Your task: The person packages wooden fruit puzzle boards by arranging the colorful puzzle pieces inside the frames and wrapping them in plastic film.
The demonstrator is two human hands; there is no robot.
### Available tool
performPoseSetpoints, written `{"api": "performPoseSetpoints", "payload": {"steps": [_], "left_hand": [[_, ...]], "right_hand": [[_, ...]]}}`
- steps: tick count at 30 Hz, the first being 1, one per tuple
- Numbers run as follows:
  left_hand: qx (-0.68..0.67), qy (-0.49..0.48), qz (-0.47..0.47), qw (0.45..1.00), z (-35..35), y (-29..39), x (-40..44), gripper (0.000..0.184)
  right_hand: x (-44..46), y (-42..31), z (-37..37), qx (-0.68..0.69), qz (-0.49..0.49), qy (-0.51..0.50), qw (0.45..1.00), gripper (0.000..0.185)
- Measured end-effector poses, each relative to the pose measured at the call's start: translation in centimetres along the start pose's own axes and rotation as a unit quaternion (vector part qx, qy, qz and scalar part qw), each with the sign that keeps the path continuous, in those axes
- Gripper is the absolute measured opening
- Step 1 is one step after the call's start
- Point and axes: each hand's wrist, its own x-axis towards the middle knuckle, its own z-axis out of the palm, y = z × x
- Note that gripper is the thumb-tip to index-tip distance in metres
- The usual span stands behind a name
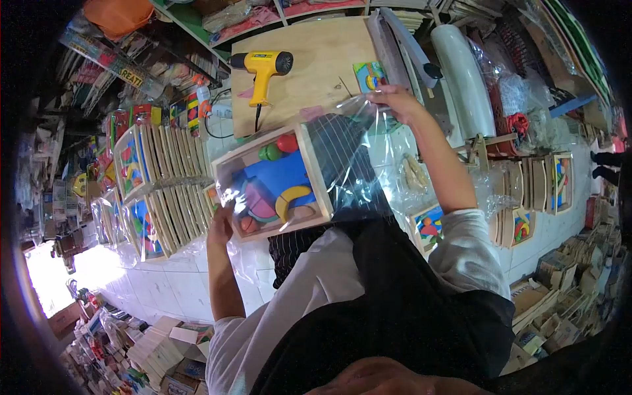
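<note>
A shallow wooden box [315,174] of painted fruit pieces lies tilted over my lap inside a clear plastic bag [349,164]. A yellow banana piece [291,197], a red round piece [287,143] and green pieces show against its blue bottom. My left hand [221,222] is closed on the box's lower left corner through the plastic; its fingertips are partly hidden. At the upper right, my right hand [397,104] pinches the loose end of the bag, which is stretched out beyond the box. Near that hand a small colourful card [370,77] rests on the wooden board.
A yellow heat gun [263,69] with a cable lies on the wooden board [322,46]. Rows of similar wooden boxes [168,155] stand on the left, with more boxes [520,187] on the right. A plastic film roll [463,79] leans at the upper right.
</note>
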Motion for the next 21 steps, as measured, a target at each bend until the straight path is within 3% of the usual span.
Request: {"api": "performPoseSetpoints", "payload": {"steps": [1, 2, 4, 7, 10, 13, 16, 18, 21], "left_hand": [[-0.026, -0.142, -0.063, 0.988, 1.4, 0.3, -0.7, 0.026], [-0.080, -0.319, -0.097, 0.940, -0.8, -0.9, 1.2, 0.022], [0.099, -0.121, -0.064, 0.986, 1.4, -0.3, 1.2, 0.028], [0.150, -0.055, -0.062, 0.985, 12.4, 4.2, -1.4, 0.032], [0.235, -0.056, -0.077, 0.967, 19.8, 6.3, 1.3, 0.036], [0.134, -0.180, -0.101, 0.969, 25.6, 7.5, 5.6, 0.039], [0.107, -0.164, -0.122, 0.973, 29.8, 7.3, 11.3, 0.041], [0.115, -0.223, -0.124, 0.960, 30.8, 7.2, 15.0, 0.046], [0.090, -0.237, -0.110, 0.961, 33.1, 6.5, 18.3, 0.047]], "right_hand": [[-0.9, 0.3, -0.2, 0.068, 0.025, 0.006, 0.997, 0.020], [-1.8, 1.1, -0.5, 0.118, 0.017, 0.017, 0.993, 0.018], [-3.3, 3.4, -2.2, 0.219, -0.004, 0.047, 0.975, 0.014], [-5.8, 5.8, -7.1, 0.246, 0.017, 0.121, 0.961, 0.014], [-5.1, 6.3, -13.7, 0.215, 0.048, 0.141, 0.965, 0.009], [-0.2, 5.7, -20.3, 0.166, 0.042, 0.174, 0.970, 0.011], [6.5, 4.6, -25.6, 0.154, 0.053, 0.184, 0.969, 0.014], [7.8, -0.6, -24.1, -0.087, 0.072, 0.264, 0.958, 0.020], [15.4, -0.5, -27.3, -0.069, -0.079, 0.286, 0.953, 0.025]]}}
